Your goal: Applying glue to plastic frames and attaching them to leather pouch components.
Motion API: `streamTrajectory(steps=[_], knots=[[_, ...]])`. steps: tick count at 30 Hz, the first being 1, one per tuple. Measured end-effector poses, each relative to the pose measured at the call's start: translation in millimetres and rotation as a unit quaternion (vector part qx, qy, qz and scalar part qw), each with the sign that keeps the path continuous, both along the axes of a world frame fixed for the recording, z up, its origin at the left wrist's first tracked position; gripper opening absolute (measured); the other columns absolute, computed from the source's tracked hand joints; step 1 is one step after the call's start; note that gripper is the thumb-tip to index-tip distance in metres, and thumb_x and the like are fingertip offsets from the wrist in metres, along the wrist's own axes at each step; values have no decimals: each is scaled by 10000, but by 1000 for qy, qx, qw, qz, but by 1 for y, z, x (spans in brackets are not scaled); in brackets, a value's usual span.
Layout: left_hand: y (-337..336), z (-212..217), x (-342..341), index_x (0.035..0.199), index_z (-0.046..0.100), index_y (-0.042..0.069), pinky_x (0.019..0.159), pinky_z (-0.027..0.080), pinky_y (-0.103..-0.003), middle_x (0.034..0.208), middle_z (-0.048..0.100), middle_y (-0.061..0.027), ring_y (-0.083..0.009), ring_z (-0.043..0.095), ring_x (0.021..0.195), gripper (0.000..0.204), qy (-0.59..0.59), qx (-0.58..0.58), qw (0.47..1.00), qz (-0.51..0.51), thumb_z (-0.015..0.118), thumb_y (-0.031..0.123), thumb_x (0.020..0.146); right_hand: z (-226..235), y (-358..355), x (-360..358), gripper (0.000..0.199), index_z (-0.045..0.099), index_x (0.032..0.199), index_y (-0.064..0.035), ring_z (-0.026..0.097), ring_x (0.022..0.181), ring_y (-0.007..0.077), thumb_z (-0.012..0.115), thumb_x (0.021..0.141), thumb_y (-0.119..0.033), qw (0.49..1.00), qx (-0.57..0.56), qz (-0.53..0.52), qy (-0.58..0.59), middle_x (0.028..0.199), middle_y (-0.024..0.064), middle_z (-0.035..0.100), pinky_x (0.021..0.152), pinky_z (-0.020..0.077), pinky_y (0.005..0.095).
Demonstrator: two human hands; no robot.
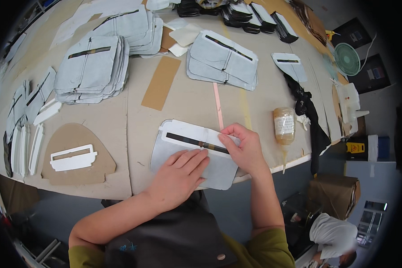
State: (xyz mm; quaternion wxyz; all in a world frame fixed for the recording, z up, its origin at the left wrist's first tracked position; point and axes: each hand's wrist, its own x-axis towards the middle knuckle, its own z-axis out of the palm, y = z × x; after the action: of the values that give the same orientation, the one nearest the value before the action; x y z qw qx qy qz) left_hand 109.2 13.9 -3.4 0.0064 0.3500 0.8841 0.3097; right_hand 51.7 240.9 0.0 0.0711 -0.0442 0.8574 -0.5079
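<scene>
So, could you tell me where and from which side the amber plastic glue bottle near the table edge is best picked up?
Judging by its pose, the amber plastic glue bottle is best gripped around its wide labelled body, coming from above. It lies on its side with the nozzle over the table edge, dripping, so that end looks sticky. Its right side is open; the right hand is close by.

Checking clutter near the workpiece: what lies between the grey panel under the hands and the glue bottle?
Head view: only bare brown table lies between the grey panel and the glue bottle; the right hand overlaps the panel's right end.
</scene>
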Motion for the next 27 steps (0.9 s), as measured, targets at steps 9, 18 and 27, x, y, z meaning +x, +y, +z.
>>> streamTrajectory(steps=[9,18,27], knots=[[-5,-1,1,1349,577,62,1140,369,-449,1455,514,-85,-242,472,1363,473,-7,-34,999,6,671,258,929,-8,-4,6,149,705,999,-45,711,756,208,746,895,-144,994,82,-24,71,847,105,734,654,540,311],[-8,-6,4,1374,545,42,1132,367,-443,1500,470,-135,-264,480,1352,509,26,-34,999,4,660,293,947,0,3,27,261,649,1175,14,608,834,58,704,928,-47,997,12,-67,-49,970,17,692,712,490,210],[-19,-8,-2,1522,328,-5,1200,320,-463,1558,411,-181,-305,425,1435,835,-74,65,995,-24,728,376,894,-15,2,25,238,670,1154,23,599,729,36,712,927,-36,995,-15,-100,14,923,25,721,621,478,202]])
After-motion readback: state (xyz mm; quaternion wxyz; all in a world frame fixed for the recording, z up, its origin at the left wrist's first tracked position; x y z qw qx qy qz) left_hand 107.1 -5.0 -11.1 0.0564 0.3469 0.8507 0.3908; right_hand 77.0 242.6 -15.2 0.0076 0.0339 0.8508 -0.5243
